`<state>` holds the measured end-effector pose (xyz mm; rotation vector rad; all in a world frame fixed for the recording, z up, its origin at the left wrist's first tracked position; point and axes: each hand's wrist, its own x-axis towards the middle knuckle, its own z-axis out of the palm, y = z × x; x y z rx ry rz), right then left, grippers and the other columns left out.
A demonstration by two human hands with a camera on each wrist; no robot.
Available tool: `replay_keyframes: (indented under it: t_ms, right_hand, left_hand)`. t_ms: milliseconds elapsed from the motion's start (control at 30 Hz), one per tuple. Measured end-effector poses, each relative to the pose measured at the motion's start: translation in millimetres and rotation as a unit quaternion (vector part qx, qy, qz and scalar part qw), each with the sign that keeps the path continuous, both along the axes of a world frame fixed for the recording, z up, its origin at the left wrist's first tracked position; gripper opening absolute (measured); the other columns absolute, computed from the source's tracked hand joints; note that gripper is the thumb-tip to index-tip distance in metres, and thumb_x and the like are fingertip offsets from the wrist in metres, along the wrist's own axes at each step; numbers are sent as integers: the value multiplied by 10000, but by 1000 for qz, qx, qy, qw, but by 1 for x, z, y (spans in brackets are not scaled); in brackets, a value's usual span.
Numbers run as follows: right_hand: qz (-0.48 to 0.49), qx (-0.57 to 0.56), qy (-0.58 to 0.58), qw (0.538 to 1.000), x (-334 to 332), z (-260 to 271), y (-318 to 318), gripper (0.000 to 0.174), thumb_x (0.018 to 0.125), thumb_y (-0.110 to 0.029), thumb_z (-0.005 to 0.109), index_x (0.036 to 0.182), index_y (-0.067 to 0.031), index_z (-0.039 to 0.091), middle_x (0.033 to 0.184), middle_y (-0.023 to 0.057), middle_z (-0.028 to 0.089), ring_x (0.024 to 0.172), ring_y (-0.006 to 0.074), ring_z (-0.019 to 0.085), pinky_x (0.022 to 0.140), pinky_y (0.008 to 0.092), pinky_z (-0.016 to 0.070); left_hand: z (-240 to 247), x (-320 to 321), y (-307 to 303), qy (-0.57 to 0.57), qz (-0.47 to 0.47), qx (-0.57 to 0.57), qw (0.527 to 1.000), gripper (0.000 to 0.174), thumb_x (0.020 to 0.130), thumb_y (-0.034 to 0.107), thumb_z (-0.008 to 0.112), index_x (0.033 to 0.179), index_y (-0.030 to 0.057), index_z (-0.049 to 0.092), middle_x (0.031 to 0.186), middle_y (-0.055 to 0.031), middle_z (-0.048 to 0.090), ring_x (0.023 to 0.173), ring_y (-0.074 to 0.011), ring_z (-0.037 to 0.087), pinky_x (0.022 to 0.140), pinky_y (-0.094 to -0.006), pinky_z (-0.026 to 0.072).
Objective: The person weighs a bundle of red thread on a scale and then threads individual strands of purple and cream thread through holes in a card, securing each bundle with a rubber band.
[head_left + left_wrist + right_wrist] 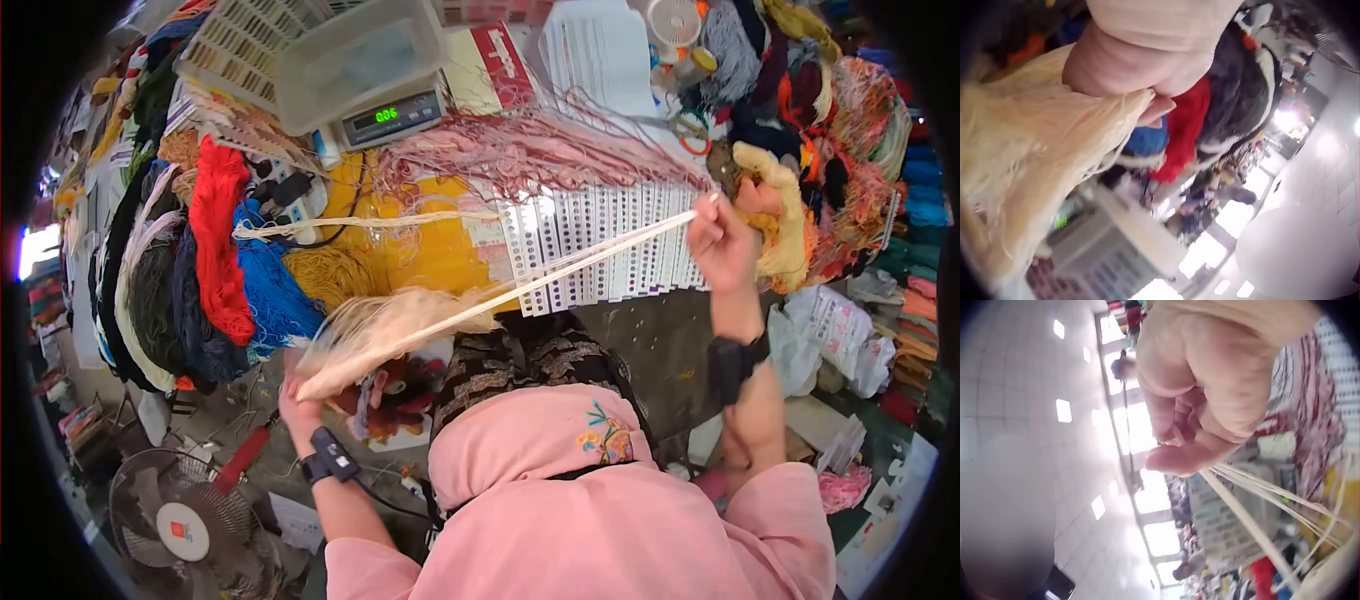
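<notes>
A cream yarn skein [400,335] is stretched diagonally between the two hands in the head view, loose and fanned near the left end, narrow toward the right. The left hand [300,388] grips its lower left end; in the left wrist view the curled left hand [1147,53] holds the spread cream strands [1029,144]. Raised at the right, the right hand [724,245] pinches the other end. The right wrist view has the right hand [1204,394] with curled fingers, and taut cream strands [1241,515] run away from it.
Behind the skein are a scale [392,118] reading 0.06, pink-maroon yarn [530,150] and a punched card sheet [600,245]. Red yarn [222,240] and blue yarn [268,280] hang at the left. A fan [183,530] stands at lower left.
</notes>
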<state>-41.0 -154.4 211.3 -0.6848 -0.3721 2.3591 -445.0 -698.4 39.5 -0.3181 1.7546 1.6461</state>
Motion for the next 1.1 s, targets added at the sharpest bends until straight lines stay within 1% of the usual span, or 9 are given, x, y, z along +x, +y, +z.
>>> replay_keyframes:
  t_ms: [33, 67, 167, 267, 367, 400, 533, 767, 1100]
  right_hand:
    - [-59, 47, -71, 995, 45, -33, 44, 60, 827, -63, 436, 847, -19, 471, 647, 28, 444, 546, 96, 408, 629, 274, 436]
    - [-116, 96, -142, 978, 104, -66, 100, 54, 821, -49, 433, 830, -19, 477, 614, 17, 436, 546, 100, 411, 611, 259, 427]
    - [-226, 200, -286, 909, 218, -59, 180, 80, 804, -57, 444, 763, -29, 508, 657, 17, 508, 631, 110, 481, 599, 241, 405]
    - [-147, 350, -401, 834, 162, -69, 153, 98, 792, -54, 445, 820, -23, 534, 727, 33, 533, 725, 114, 503, 665, 246, 404]
    - [22, 451, -514, 729, 60, -134, 72, 126, 725, -29, 512, 833, 0, 569, 780, 33, 565, 747, 124, 507, 725, 255, 395]
    - [47, 289, -496, 817, 21, -152, 42, 104, 695, -54, 562, 781, -3, 592, 738, 32, 571, 701, 123, 515, 677, 257, 409]
    - [108, 440, -503, 736, -65, -208, -26, 63, 667, -47, 595, 715, -8, 582, 695, 65, 559, 635, 156, 521, 564, 259, 414]
    - [11, 645, -491, 586, -97, -255, -51, 161, 597, -23, 578, 740, -73, 523, 737, 48, 503, 696, 242, 472, 610, 348, 346]
    - [86, 687, -462, 555, -99, -245, -54, 444, 564, -176, 611, 982, -64, 511, 892, 84, 435, 756, 259, 420, 683, 371, 329]
  left_hand:
    - [6, -18, -37, -69, -52, 0, 996, 298, 852, 130, 336, 1011, -72, 485, 1011, -179, 527, 932, -264, 514, 849, -380, 387]
    - [-1, -35, -60, -111, 144, -45, 982, 288, 837, 202, 321, 834, -37, 483, 977, -183, 532, 945, -368, 485, 856, -445, 356]
    - [-7, -114, -165, 57, -129, -201, 969, 294, 759, 54, 394, 1004, -71, 498, 911, -150, 577, 773, -237, 569, 725, -348, 458]
    - [30, -26, 45, -129, 102, 101, 981, 259, 803, 82, 404, 1009, -53, 484, 762, -80, 517, 577, -130, 442, 564, -247, 390]
    - [25, 52, 212, -259, 60, 189, 945, 227, 848, 111, 413, 1013, -35, 469, 613, -9, 457, 382, -24, 315, 403, -147, 322]
    - [11, 68, 243, -298, 23, 210, 931, 227, 846, 115, 421, 1009, -34, 472, 648, -13, 483, 385, -26, 315, 391, -144, 297]
    - [-11, 132, 358, -260, -101, 72, 957, 208, 825, 102, 461, 992, -20, 489, 785, -45, 555, 410, -36, 317, 404, -155, 289]
    - [-51, 182, 432, -56, -416, -89, 903, 136, 781, 109, 524, 888, 25, 525, 651, -4, 508, 442, -63, 373, 422, -193, 319]
    - [-45, 180, 442, -45, -391, -14, 919, 112, 811, 107, 476, 877, 21, 508, 597, 12, 454, 457, -60, 397, 424, -183, 311]
